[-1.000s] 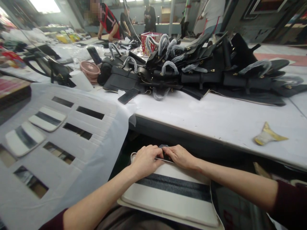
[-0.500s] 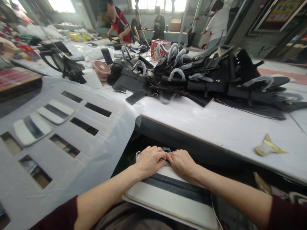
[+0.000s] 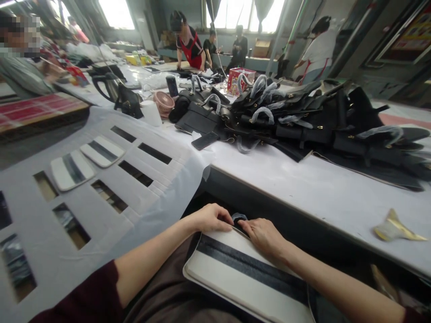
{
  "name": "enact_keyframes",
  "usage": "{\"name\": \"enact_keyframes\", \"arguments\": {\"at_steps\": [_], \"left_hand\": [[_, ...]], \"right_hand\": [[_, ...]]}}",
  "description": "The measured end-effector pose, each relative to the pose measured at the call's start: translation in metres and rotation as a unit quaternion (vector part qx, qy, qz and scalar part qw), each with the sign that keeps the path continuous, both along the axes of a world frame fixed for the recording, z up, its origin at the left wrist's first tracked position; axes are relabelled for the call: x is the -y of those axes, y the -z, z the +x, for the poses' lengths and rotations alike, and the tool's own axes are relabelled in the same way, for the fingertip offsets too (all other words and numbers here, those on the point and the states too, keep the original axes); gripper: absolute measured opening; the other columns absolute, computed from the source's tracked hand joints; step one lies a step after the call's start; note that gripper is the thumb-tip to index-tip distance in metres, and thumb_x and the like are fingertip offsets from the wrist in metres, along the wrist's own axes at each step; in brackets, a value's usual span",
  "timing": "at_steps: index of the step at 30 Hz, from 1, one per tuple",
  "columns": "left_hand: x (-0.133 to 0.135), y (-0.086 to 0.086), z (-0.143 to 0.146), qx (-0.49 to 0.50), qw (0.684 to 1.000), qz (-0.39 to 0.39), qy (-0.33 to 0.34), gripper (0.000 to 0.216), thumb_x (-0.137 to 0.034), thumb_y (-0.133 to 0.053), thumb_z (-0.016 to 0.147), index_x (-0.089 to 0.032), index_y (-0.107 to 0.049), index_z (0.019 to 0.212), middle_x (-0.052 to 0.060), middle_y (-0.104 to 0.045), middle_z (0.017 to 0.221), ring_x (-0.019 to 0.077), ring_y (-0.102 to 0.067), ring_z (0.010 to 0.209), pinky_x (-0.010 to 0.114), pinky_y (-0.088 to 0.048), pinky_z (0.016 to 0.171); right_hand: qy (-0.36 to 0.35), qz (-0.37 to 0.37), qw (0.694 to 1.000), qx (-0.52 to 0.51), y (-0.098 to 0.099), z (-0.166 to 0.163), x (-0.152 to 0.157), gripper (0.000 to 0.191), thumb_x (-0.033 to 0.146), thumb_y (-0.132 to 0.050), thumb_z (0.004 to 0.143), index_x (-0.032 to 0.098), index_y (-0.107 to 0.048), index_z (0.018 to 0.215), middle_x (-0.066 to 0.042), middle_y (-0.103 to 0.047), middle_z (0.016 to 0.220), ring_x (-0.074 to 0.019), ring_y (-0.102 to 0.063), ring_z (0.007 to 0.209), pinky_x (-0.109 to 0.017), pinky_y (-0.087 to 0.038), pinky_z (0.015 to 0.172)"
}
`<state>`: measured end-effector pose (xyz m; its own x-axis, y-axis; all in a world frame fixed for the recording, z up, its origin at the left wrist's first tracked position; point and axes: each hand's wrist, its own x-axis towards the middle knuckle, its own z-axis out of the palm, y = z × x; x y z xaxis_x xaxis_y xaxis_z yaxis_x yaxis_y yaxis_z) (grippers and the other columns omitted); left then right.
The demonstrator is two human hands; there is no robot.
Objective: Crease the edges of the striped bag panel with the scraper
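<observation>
Hands, left [image 3: 212, 218] and right [image 3: 266, 234], pinch the dark strap [image 3: 239, 217] at the white panel's [image 3: 235, 273] far edge; fitting appears underway, needing steady alignment.

Panel [image 3: 235, 273] under my hands: cream-white, one dark grey-black stripe along its length. My sleeves: dark maroon. Table top [image 3: 303, 188]: white. Cut sheet [image 3: 111, 179] on my left: pale grey-white with dark slots; two cream panels [image 3: 87, 161] on it, same dark stripe. Heap of bags [image 3: 303, 121]: black, gold fittings. Small fan [image 3: 164, 102]: pink. Scrap [image 3: 393, 228]: gold and white.
</observation>
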<state>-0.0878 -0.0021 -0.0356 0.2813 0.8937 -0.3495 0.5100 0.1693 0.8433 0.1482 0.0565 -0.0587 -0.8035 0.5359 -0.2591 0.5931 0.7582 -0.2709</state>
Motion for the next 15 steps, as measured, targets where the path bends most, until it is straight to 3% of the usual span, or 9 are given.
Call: {"name": "enact_keyframes", "arguments": {"at_steps": [6, 15], "left_hand": [[0.010, 0.008, -0.011, 0.104, 0.991, -0.056, -0.064, 0.038, -0.035, -0.069, 0.071, -0.013, -0.072, 0.102, 0.005, -0.072, 0.091, 0.0173, -0.062, 0.081, 0.024, -0.045, 0.070], [0.012, 0.031, -0.009, 0.135, 0.983, -0.055, -0.112, 0.036, -0.032, -0.070, 0.067, -0.011, -0.073, 0.095, 0.006, -0.072, 0.087, 0.0169, -0.061, 0.075, 0.024, -0.043, 0.066]], "right_hand": [[0.015, -0.026, 0.999, -0.024, 0.000, -0.002, -0.001, 0.054, 0.040, -0.020, 0.106, 0.024, -0.069, 0.093, -0.004, -0.073, 0.093, -0.0216, -0.068, 0.080, -0.029, -0.042, 0.068], [0.023, -0.074, 0.996, -0.050, 0.000, -0.011, -0.002, 0.061, 0.046, -0.015, 0.105, 0.021, -0.063, 0.077, -0.003, -0.069, 0.079, -0.0188, -0.063, 0.070, -0.029, -0.035, 0.064]]}}
